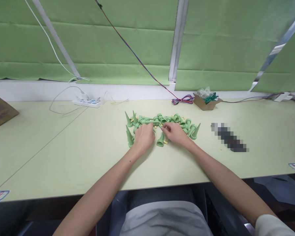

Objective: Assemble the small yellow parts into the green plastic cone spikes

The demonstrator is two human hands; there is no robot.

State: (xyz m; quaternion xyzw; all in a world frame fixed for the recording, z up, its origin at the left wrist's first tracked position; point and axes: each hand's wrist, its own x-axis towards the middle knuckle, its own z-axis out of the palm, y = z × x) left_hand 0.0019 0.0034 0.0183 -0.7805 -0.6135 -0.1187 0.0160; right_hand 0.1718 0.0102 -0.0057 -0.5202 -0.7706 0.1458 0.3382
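A heap of green plastic cones and caps [160, 118] lies on the pale table [88, 157], with small yellow pieces among them. My left hand [145, 135] is closed at the left part of the heap; a long green piece [151, 121] shows just above its fingers, and what the fingers hold is hidden. My right hand [175, 132] pinches a small green piece [160, 126] between thumb and fingertips, a little right of my left hand. Between the hands, nearer to me, a green cone [160, 141] lies with its round open end toward me. Several cones stand upright at the heap's left.
Behind the heap are a power strip [89, 102], coiled red and blue wire [183, 99] and a small cardboard box [206, 104] with plastic and green material. A blurred dark object [229, 137] lies right; a brown object [1, 111] sits far left.
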